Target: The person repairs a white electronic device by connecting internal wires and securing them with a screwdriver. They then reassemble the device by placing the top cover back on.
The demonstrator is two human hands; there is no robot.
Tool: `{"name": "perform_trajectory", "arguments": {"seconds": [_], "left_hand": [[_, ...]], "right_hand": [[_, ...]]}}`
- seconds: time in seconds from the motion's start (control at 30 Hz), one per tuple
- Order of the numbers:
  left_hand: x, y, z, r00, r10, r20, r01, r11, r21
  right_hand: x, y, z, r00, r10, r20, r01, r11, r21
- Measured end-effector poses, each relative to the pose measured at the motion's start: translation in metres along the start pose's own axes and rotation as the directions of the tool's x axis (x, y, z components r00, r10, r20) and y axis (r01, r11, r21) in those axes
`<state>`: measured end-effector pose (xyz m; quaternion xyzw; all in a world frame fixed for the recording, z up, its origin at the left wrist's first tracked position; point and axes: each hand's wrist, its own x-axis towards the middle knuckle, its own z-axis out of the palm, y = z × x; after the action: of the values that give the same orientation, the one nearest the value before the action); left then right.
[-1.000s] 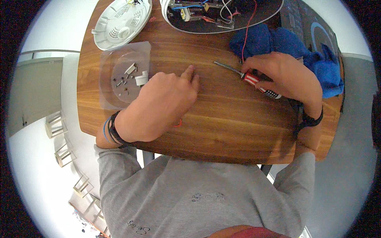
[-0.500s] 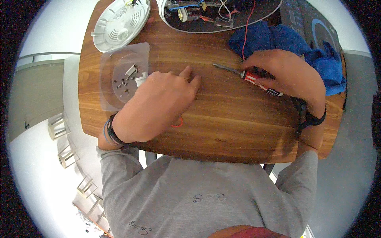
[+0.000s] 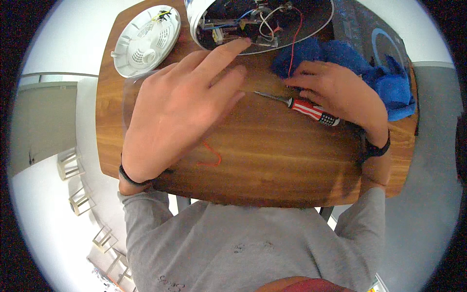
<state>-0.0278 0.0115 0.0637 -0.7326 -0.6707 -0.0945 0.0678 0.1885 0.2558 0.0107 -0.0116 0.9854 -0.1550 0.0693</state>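
Note:
My left hand (image 3: pixel 180 104) is raised over the table's left half, open, its fingers stretched towards the white round appliance housing (image 3: pixel 194 29). Wires and small parts show inside that housing. My right hand (image 3: pixel 335 90) hovers just above a screwdriver (image 3: pixel 311 110) with a red, white and black handle, which lies on the table. Its fingers are apart and do not grip the handle. A thin red wire (image 3: pixel 296 46) hangs from the housing down to those fingertips; whether they touch it is unclear. The clear plastic tray (image 3: pixel 128 95) is mostly hidden behind my left hand.
A white vented cover (image 3: pixel 146 41) lies at the far left. Right of the housing, a blue cloth (image 3: pixel 335 51) is bunched beside a dark flat panel (image 3: pixel 360 22) with a blue ring. A short orange-red wire (image 3: pixel 216 158) rests near the table's front edge.
My left hand has moved up and forward from beside the tray, now covering most of it. The fingers of my right hand have lifted off the screwdriver's handle.

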Motion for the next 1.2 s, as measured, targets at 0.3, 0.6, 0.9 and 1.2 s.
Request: {"name": "perform_trajectory", "arguments": {"seconds": [0.3,0.6,0.9,1.2], "left_hand": [[0.002,-0.005,0.001,0.998,-0.045,-0.033,0.045,0.999,-0.001],[0.000,-0.007,0.009,0.998,-0.052,0.029,0.052,0.999,0.000],[0.000,-0.005,0.009,0.998,-0.045,0.035,0.046,0.998,-0.032],[-0.001,-0.006,0.011,0.998,-0.038,0.040,0.040,0.998,-0.044]], "right_hand": [[-0.003,0.003,-0.009,0.981,0.000,-0.196,0.019,0.995,0.097],[0.000,0.009,-0.017,0.797,0.098,-0.596,-0.133,0.991,-0.014],[0.001,0.004,-0.007,0.862,0.288,-0.417,-0.304,0.952,0.029],[0.001,-0.005,-0.017,0.793,0.325,-0.516,-0.267,0.946,0.185]]}}
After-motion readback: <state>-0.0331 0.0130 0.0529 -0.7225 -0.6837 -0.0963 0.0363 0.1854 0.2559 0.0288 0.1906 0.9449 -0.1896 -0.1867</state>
